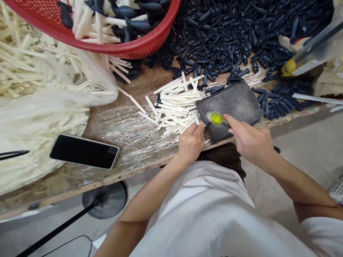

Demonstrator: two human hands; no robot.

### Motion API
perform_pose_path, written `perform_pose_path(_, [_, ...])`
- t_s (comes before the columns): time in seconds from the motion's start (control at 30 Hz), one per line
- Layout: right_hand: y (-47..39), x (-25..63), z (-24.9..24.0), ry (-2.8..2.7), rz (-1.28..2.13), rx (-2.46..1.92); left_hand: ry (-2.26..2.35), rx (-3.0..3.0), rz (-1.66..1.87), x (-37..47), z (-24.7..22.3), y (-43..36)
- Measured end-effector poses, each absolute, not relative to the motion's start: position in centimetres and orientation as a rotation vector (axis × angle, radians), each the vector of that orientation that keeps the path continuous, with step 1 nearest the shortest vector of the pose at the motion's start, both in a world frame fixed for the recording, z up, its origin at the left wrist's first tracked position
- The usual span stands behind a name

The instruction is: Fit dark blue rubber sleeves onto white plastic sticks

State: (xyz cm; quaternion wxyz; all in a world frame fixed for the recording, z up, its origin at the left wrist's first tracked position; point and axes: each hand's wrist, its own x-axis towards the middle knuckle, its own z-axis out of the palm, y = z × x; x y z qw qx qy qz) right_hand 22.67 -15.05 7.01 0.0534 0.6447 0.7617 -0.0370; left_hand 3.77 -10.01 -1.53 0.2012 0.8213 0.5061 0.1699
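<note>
Yellow-headed mallet (pixel 215 118) is gripped in R hand (pixel 253 141); its head is blurred and held above L part of dk grey pad (pixel 233 103). Pad is set at front edge of desk (pixel 128 134), nr corner right by that edge. L hand (pixel 191 142) is curled at pad's L side, fingers bunched, w/ a white bit seen at the tips; what's gripped there can't be told. Pad's L edge is crowded by loose white strips (pixel 178 103); far edge is met by a heap of black handles (pixel 214 46), R edge by more. Most room is given btwn strips & phone (pixel 85 151), where film-covered desktop is seen. Phone is laid nr front edge, beside a clear plastic bag (pixel 104 85). Back L is taken up by red basket (pixel 139 50).
</note>
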Motion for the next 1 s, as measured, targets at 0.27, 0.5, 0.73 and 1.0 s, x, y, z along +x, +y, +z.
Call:
perform_pose_path(0.27, [-13.0,25.1,5.5,2.143,0.019,2.165,1.346,2.193,0.627,2.1,-1.0,-9.6])
perform_pose_path(0.5, [-10.7,23.0,3.4,2.632,0.171,1.920,1.256,2.118,0.324,-8.9,1.7,-9.2])
perform_pose_path(0.73, [-8.4,17.7,2.4,2.905,-0.037,1.235,1.390,2.360,0.260,-10.9,2.1,-9.9])
perform_pose_path(1.0, [-6.9,18.7,4.0,2.986,-0.212,1.083,1.294,2.414,0.228,-1.8,-0.3,-9.3])
